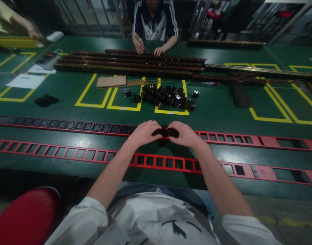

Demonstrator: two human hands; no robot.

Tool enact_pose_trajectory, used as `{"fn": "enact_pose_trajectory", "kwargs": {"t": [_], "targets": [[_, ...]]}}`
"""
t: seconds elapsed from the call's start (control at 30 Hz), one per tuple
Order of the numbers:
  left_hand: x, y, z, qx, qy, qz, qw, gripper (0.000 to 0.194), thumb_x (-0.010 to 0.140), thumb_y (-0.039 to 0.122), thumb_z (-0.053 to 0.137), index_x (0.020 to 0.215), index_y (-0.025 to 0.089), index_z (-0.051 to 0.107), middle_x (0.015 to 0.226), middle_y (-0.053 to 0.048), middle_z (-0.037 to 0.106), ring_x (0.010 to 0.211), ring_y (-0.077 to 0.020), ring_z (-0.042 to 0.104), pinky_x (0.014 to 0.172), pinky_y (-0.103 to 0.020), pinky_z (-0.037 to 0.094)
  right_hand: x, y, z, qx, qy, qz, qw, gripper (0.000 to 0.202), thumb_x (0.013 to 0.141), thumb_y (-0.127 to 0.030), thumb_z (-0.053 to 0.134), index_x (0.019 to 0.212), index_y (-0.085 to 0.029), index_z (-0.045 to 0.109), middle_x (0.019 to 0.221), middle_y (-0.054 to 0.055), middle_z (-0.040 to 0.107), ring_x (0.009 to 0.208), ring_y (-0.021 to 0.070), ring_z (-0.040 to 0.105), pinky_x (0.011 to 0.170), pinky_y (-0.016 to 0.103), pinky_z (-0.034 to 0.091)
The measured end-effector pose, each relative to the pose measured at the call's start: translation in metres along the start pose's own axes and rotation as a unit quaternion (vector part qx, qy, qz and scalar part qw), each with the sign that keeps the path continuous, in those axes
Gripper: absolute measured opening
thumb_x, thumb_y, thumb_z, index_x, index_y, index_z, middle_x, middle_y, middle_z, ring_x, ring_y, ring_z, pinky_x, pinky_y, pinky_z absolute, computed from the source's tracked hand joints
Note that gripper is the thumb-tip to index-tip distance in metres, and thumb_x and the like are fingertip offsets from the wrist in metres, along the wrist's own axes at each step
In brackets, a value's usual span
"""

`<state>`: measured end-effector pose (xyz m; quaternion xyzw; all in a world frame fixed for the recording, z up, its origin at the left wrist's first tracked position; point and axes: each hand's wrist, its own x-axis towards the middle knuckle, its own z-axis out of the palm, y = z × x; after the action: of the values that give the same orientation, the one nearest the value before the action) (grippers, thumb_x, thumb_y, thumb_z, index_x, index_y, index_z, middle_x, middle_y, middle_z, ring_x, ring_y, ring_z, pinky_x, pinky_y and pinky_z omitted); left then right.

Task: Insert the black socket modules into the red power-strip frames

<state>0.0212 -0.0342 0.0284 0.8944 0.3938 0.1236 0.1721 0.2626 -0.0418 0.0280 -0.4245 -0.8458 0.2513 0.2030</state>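
Observation:
My left hand (145,132) and my right hand (182,133) are close together over the far red slotted strip (217,137). The fingers of my left hand are closed on a black socket module (159,132) at the strip. My right hand's fingers curl round another black socket module (173,132) just beside it. Left of my hands, a row of square black sockets (88,127) fills the strip's openings; to the right, the openings are bare. My fingers hide how deep the two modules sit.
Nearer my body lies a second red slotted strip (163,162). Beyond my hands is a pile of black modules (168,97), with cardboard (111,81) and long dark bars (130,64) behind. A co-worker (154,23) sits opposite. A red stool (28,217) stands at lower left.

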Motion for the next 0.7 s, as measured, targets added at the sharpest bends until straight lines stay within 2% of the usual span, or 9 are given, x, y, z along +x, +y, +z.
{"fn": "enact_pose_trajectory", "kwargs": {"t": [0.37, 0.7], "targets": [[-0.0002, -0.0010, 0.0008, 0.001, 0.001, 0.002, 1.000, 0.026, 0.093, 0.034, 0.066, 0.115, 0.019, 0.067, 0.114, -0.007, 0.069, 0.107, -0.0241, 0.064, 0.094, -0.039, 0.053, -0.0012, 0.0065, 0.0016, 0.016, -0.011, -0.026, 0.999, 0.027, 0.084, -0.031, 0.069, 0.109, -0.022, 0.069, 0.110, 0.010, 0.070, 0.103, 0.0290, 0.065, 0.091, 0.047, 0.054], [-0.0005, -0.0007, 0.0004, 0.002, 0.000, 0.004, 1.000, 0.027, 0.093, 0.034, 0.066, 0.115, 0.018, 0.067, 0.113, -0.007, 0.069, 0.107, -0.0246, 0.064, 0.093, -0.039, 0.053, -0.0015, 0.0059, -0.0003, 0.016, -0.023, -0.003, 1.000, 0.032, 0.083, -0.034, 0.071, 0.112, -0.021, 0.067, 0.111, 0.010, 0.070, 0.103, 0.0287, 0.065, 0.090, 0.047, 0.053]]}}
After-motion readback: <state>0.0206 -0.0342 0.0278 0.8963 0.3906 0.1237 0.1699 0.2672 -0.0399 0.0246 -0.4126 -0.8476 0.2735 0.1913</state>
